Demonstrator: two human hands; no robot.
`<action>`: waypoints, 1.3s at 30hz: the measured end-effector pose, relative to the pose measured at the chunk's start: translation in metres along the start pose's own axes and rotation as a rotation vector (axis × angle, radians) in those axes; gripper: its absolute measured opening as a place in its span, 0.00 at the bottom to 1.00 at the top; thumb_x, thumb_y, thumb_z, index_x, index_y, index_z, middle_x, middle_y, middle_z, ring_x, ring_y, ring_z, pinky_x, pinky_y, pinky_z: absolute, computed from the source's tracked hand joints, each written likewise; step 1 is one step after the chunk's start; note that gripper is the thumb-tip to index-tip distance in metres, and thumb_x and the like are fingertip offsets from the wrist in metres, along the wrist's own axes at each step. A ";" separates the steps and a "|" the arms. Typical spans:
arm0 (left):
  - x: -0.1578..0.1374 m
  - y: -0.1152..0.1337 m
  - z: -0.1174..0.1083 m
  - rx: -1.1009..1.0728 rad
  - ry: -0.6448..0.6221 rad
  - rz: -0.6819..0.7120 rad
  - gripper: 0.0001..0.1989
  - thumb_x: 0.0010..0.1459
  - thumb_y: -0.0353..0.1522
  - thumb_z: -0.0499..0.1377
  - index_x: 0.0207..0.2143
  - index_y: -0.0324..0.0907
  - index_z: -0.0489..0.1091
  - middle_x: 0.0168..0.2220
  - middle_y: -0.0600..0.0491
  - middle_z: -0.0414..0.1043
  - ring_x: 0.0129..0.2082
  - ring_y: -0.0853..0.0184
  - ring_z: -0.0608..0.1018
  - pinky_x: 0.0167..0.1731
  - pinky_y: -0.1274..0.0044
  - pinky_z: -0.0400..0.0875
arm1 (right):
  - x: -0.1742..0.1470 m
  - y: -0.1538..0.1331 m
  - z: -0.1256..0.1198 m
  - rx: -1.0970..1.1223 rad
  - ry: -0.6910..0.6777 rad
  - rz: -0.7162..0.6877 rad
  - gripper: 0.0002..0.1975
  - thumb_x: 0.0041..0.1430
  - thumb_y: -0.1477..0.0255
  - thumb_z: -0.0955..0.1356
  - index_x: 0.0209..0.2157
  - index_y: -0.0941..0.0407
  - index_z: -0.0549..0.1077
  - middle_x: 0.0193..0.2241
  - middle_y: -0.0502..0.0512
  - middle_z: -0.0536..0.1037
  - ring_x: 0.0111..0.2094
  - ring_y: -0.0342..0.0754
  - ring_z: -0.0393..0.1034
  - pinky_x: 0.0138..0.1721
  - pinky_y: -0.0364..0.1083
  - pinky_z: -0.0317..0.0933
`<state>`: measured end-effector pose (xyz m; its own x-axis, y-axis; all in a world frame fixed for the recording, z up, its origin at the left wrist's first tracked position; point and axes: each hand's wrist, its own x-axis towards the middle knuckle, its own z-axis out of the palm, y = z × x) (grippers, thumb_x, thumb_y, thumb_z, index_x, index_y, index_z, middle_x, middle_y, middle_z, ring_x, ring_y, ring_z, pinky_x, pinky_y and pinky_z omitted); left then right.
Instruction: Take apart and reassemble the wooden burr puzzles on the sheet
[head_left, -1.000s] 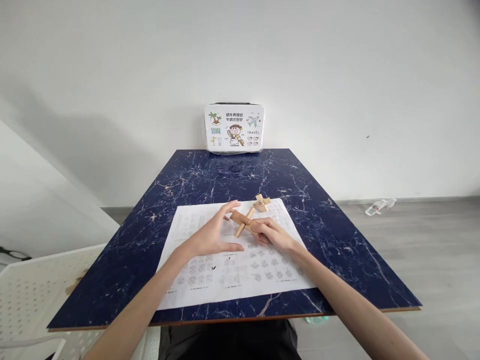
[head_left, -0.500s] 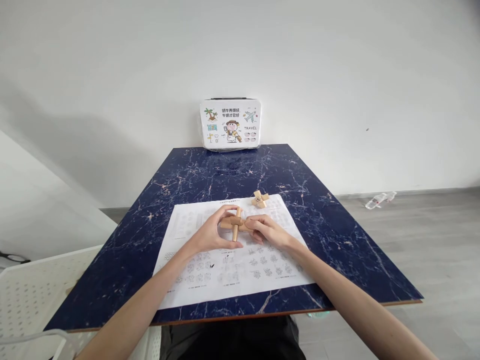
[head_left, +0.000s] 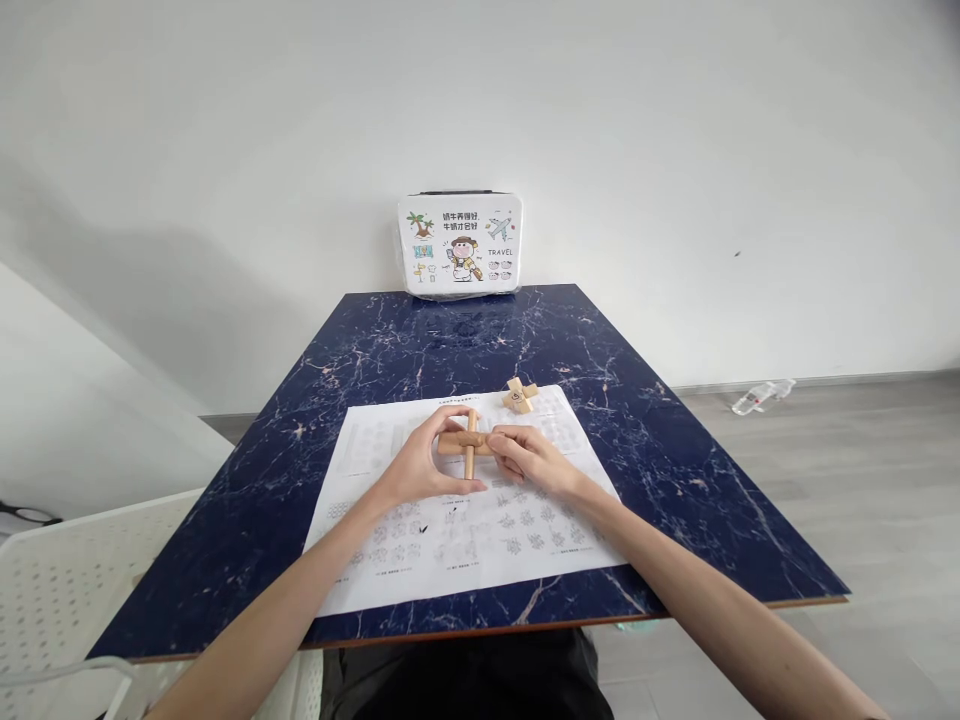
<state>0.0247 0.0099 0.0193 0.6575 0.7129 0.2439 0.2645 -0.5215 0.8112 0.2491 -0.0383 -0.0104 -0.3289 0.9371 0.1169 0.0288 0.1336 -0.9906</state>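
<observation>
Above the printed sheet [head_left: 465,550], a cross-shaped wooden interlocking puzzle [head_left: 470,440] is held between both hands. My left hand [head_left: 420,457] curls round it from the left, with the thumb and a finger at the two ends of its upright rod. My right hand [head_left: 529,457] pinches the right end of the crosspiece; its lower fingers are folded under. Another wooden puzzle [head_left: 520,396], star-like with a dark mark on it, rests at the sheet's upper right, apart from both hands.
The sheet lies on a blue marble-patterned table [head_left: 480,350]. At the back, against the wall, stands a white cartoon case [head_left: 461,245] in clear wrap. A white perforated surface [head_left: 67,580] is at the lower left. A clear plastic item [head_left: 761,397] lies on the floor, right.
The right hand's grip has shifted slightly on the crosspiece, and the puzzle's crosspiece now lies a little more level. The left hand keeps nearly the same hold.
</observation>
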 end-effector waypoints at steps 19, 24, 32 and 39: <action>-0.002 -0.005 0.002 -0.018 0.006 -0.024 0.47 0.45 0.43 0.78 0.63 0.48 0.62 0.56 0.46 0.74 0.54 0.52 0.78 0.57 0.59 0.73 | 0.000 -0.004 0.004 -0.132 0.074 -0.021 0.24 0.72 0.52 0.63 0.26 0.53 0.64 0.17 0.45 0.67 0.19 0.42 0.59 0.24 0.44 0.53; -0.001 -0.003 0.003 0.066 0.044 0.005 0.45 0.46 0.44 0.77 0.63 0.49 0.64 0.59 0.46 0.71 0.53 0.53 0.77 0.56 0.58 0.73 | 0.002 -0.002 0.005 -0.131 0.105 -0.055 0.19 0.72 0.53 0.65 0.34 0.54 0.69 0.21 0.45 0.69 0.21 0.43 0.61 0.25 0.44 0.55; -0.001 -0.007 0.008 0.078 0.073 0.009 0.43 0.46 0.42 0.77 0.62 0.49 0.64 0.59 0.45 0.72 0.57 0.50 0.77 0.57 0.56 0.74 | 0.005 0.004 0.003 -0.038 0.066 -0.062 0.18 0.70 0.52 0.66 0.43 0.53 0.70 0.24 0.47 0.73 0.24 0.43 0.65 0.25 0.43 0.58; -0.001 -0.010 0.008 0.060 0.048 -0.036 0.47 0.46 0.43 0.77 0.65 0.49 0.61 0.61 0.44 0.73 0.60 0.47 0.76 0.58 0.55 0.74 | 0.005 0.003 -0.001 0.029 0.029 -0.049 0.16 0.69 0.53 0.68 0.41 0.52 0.69 0.22 0.44 0.71 0.20 0.42 0.59 0.22 0.43 0.53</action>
<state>0.0270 0.0110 0.0069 0.6128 0.7526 0.2410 0.3301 -0.5209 0.7872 0.2484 -0.0332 -0.0125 -0.3018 0.9386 0.1671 -0.0140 0.1709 -0.9852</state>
